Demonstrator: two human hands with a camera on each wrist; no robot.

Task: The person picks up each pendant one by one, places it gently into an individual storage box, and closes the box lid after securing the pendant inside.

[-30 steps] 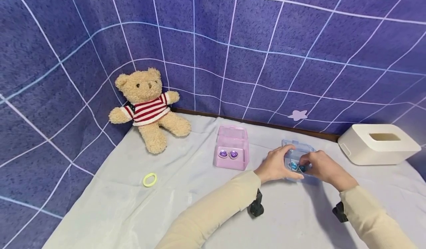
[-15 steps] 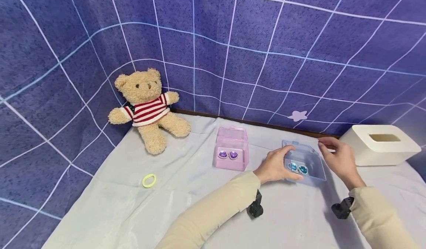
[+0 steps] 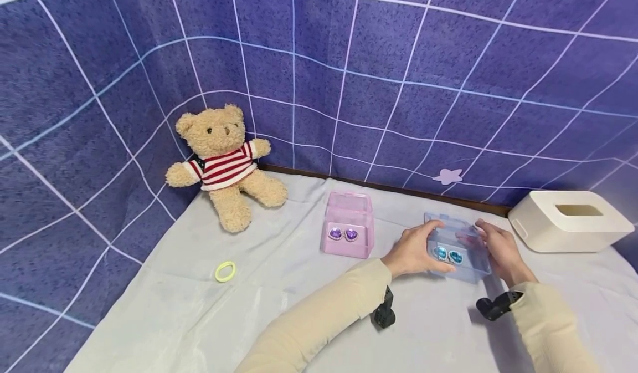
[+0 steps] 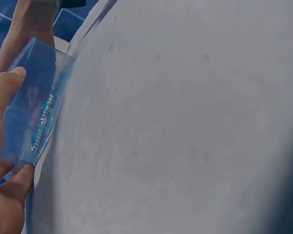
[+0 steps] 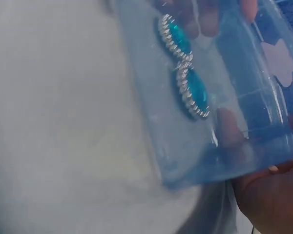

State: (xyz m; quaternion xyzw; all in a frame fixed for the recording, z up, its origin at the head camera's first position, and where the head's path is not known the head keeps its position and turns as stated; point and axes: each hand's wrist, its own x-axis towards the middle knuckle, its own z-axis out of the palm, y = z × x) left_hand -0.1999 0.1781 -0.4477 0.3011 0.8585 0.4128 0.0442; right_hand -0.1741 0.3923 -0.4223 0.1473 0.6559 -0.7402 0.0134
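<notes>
A clear blue plastic box stands on the white cloth with its lid raised at the back. Inside lie two teal gem ornaments with beaded rims, joined side by side in the right wrist view. My left hand grips the box's left side, thumb at the front and fingers toward the back. At the opposite side my right hand holds the right wall near the lid. Some of its fingers are hidden behind the box, or seen only through the blue plastic.
Left of the blue box stands an open pink box with two purple gem ornaments. A yellow ring lies farther left. Toward the back sit a teddy bear and, at right, a white tissue box.
My right hand has drawn back from the gem ornaments inside the blue box, passed to the right beside the lid, then come down against the box's right side. My left hand keeps its grip.
</notes>
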